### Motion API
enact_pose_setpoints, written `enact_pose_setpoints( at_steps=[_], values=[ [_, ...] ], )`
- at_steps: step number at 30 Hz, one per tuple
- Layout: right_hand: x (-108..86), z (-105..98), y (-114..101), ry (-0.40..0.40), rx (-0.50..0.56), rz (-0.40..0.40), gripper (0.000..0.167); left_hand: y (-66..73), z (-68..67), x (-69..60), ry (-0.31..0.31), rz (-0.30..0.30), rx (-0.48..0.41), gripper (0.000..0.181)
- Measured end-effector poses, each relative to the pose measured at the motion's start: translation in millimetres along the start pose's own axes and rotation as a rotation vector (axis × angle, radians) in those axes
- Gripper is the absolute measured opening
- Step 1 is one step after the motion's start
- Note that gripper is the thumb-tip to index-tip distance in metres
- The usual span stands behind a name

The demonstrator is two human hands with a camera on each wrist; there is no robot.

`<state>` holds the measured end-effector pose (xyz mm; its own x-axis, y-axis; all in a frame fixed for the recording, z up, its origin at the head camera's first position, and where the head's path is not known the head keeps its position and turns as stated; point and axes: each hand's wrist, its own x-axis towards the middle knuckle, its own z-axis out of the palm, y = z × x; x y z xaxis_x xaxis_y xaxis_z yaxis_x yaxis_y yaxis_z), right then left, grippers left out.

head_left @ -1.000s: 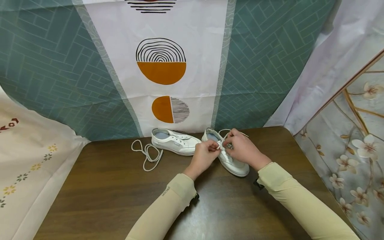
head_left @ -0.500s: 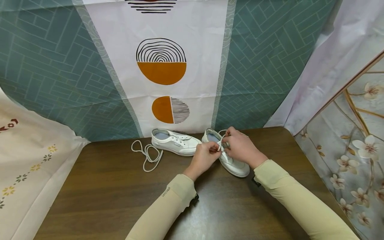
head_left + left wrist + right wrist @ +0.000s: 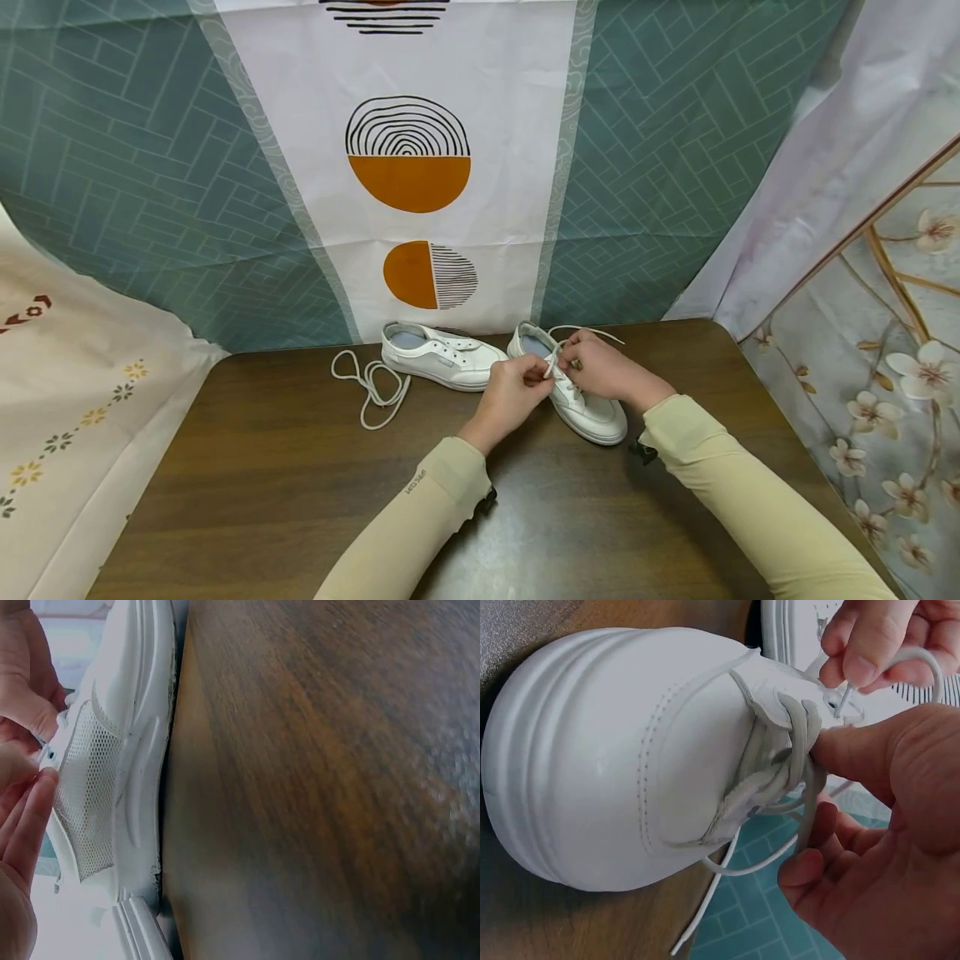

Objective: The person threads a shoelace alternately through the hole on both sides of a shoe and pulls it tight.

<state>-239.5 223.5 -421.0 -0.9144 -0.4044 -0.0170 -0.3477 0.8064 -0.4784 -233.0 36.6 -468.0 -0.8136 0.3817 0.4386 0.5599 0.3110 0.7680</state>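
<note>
Two hands work at the laced white sneaker (image 3: pixel 588 417), whose toe points toward the front right in the head view. My left hand (image 3: pixel 513 392) pinches the tip of a white shoelace (image 3: pixel 845 699) at an upper eyelet on the sneaker's side nearest it. My right hand (image 3: pixel 611 367) is over the lacing, its thumb (image 3: pixel 855 750) against the crossed laces and its curled fingers on a strand below them. The lace's free end (image 3: pixel 694 915) hangs past the far side of the shoe. In the left wrist view, the sneaker's mesh side (image 3: pixel 90 780) is close, with fingertips at an eyelet.
A second white sneaker (image 3: pixel 442 358), with bare eyelets, stands to the left, its toe near the first. Beside it lies a loose coiled white lace (image 3: pixel 375 387). The brown wooden table (image 3: pixel 300 500) ends at a patterned cloth backdrop (image 3: pixel 510 167).
The right hand's fingers have come down slightly toward the lacing. The lace's free end shows again behind that hand. The left hand has stayed nearly in place at the eyelet.
</note>
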Motion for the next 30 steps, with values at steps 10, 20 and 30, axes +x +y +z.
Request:
enact_pose_setpoints(
  at_steps=[10, 20, 30],
  values=[
    [-1.9, -0.9, 11.2, -0.039, 0.064, -0.036, 0.012, 1.9, 0.6, -1.1, 0.045, 0.099, 0.091, 0.013],
    [-4.7, -2.8, 9.9, -0.048, 0.102, -0.03, 0.01, 3.9, 3.7, -0.6, 0.038, 0.174, 0.173, 0.015],
    [-7.8, -0.3, 9.8, 0.044, 0.06, -0.038, 0.008, 1.5, -2.2, 2.8, -0.072, 0.124, 0.259, 0.02]
  ],
)
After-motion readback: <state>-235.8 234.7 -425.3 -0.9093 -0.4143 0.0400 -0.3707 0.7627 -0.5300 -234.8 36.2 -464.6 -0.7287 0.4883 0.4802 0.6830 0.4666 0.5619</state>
